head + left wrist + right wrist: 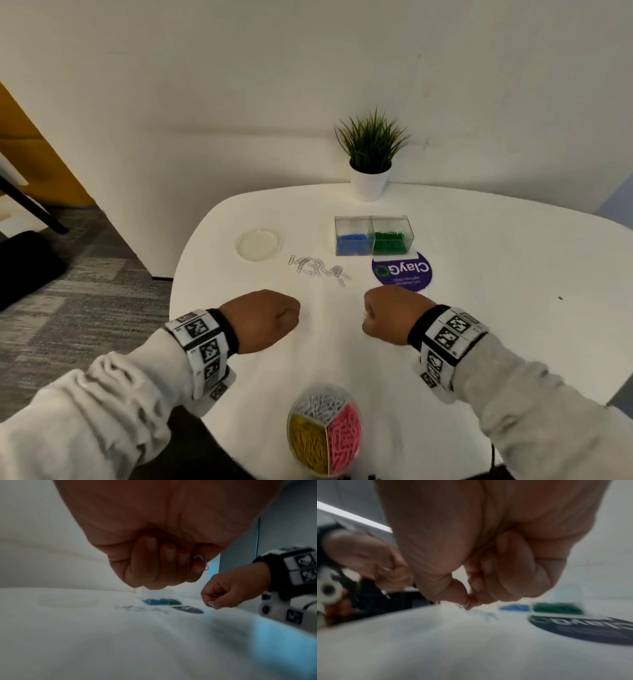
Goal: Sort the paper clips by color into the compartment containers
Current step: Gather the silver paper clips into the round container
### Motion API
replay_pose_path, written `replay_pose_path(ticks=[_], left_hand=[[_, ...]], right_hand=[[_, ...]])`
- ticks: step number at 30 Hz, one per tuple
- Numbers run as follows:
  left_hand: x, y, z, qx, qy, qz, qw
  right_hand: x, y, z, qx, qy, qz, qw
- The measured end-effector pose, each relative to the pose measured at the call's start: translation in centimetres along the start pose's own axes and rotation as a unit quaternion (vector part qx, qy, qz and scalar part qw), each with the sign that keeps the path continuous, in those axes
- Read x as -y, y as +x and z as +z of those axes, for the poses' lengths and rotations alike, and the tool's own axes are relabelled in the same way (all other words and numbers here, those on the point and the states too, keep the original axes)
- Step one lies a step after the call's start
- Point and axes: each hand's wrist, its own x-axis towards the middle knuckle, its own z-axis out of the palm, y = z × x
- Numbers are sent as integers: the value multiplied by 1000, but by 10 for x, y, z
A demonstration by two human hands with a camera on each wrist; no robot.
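Observation:
Both hands hover over the white table (479, 274), curled into fists. My left hand (265, 317) holds a white paper clip (202, 562) in its curled fingers. My right hand (390, 317) pinches another white clip (464, 605) between thumb and forefinger. Several loose white clips (318, 269) lie in a scatter beyond the hands. A clear rectangular box (373, 222) behind them holds blue clips (352, 245) on the left and green clips (390, 244) on the right. Near the front edge stands a round container (325, 435) with white, yellow and pink clips in three sections.
A clear round lid (258, 244) lies left of the scatter. A purple round sticker (402, 272) sits in front of the box. A potted plant (371, 161) stands at the table's back by the wall. Carpet floor lies off the left edge.

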Motion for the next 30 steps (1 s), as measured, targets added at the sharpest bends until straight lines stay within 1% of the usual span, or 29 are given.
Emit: replay_pose_path(ticks=[2,4,5,7,8,10,14,17,21,23,26,28,30], left_hand=[[-14,-24,8,-3,-19,23,1000],[-21,-38,18,-5,8,14,1000],[-22,-42,23,-4,22,2,1000],[-23,-45,27,-1,26,-21,999],[-24,-47,29,-3,16,-28,999],[-28,-51,29,-14,-9,-26,1000],[-39,-54,29,-16,-11,-9,1000],[-43,-54,27,-20,-41,-25,999],[-41,-59,22,-41,-94,-50,993],[-41,-62,20,-52,-127,-60,989],[-43,-64,22,-75,-170,-60,981],[-46,-65,25,-75,-142,-36,986],[-52,-65,32,-66,-70,31,995]], right_hand=[[26,-35,0,-11,19,-74,997],[50,-62,7,-14,8,-148,989],[60,-69,14,-11,-16,-177,984],[72,-75,29,-6,-70,-212,975],[75,-75,36,-8,-83,-217,973],[77,-75,45,-17,-81,-206,975],[76,-79,41,5,-5,-199,980],[79,-82,27,15,61,-201,978],[81,-86,18,26,105,-199,974],[79,-85,13,19,125,-191,973],[66,-83,2,-11,138,-160,977],[55,-81,-2,-16,118,-138,983],[47,-80,2,30,108,-111,987]])
